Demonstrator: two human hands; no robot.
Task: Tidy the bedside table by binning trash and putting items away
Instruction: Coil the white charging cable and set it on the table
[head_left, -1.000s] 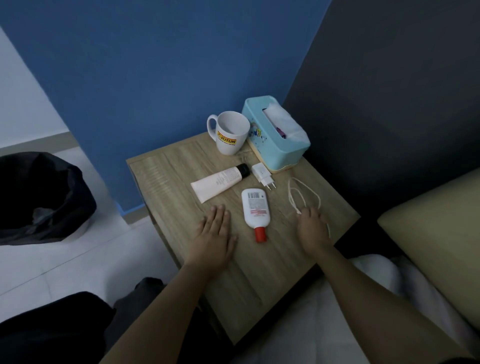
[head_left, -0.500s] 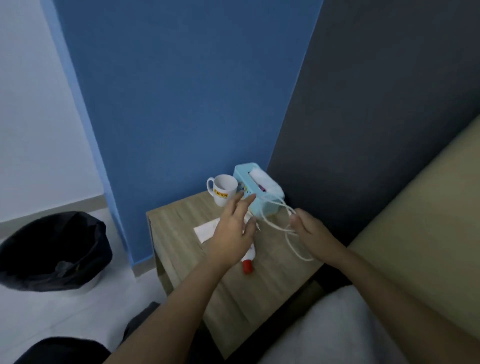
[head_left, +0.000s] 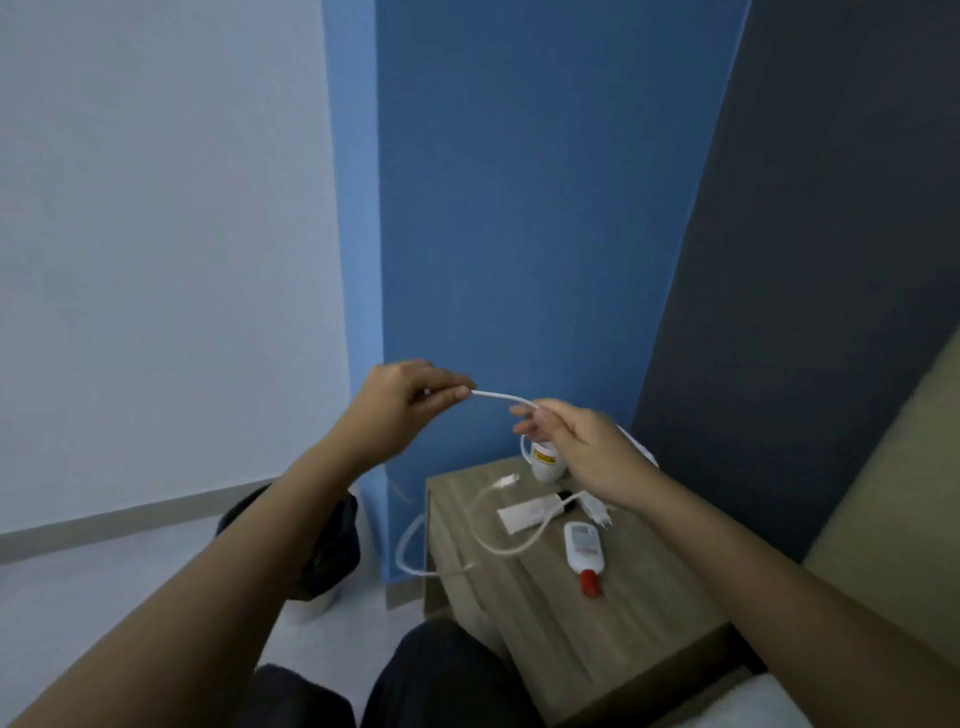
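No label can be read now; the mug (head_left: 545, 460) only shows a yellow patch. The thin white cable (head_left: 498, 397) is pinched between left hand (head_left: 400, 400) and right hand (head_left: 576, 441), fingers closed on it, raised above the tabletop (head_left: 597, 613) where it lay a second ago, slack trailing over the edge.

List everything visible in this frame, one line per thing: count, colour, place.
Cable: one, white, stretched between both hands, rest looping over the table and off its left edge.
Mug: one, white, table's far side, partly hidden.
Tube: one, white with black cap, lying mid-table.
Bottle: one, white with red cap, lying flat.
Charger plug: one, white, beside tube.
Bedside table: one, wood.
Bin: one, black, on floor, left.
Left hand: grip pinching cable.
Right hand: grip holding cable.
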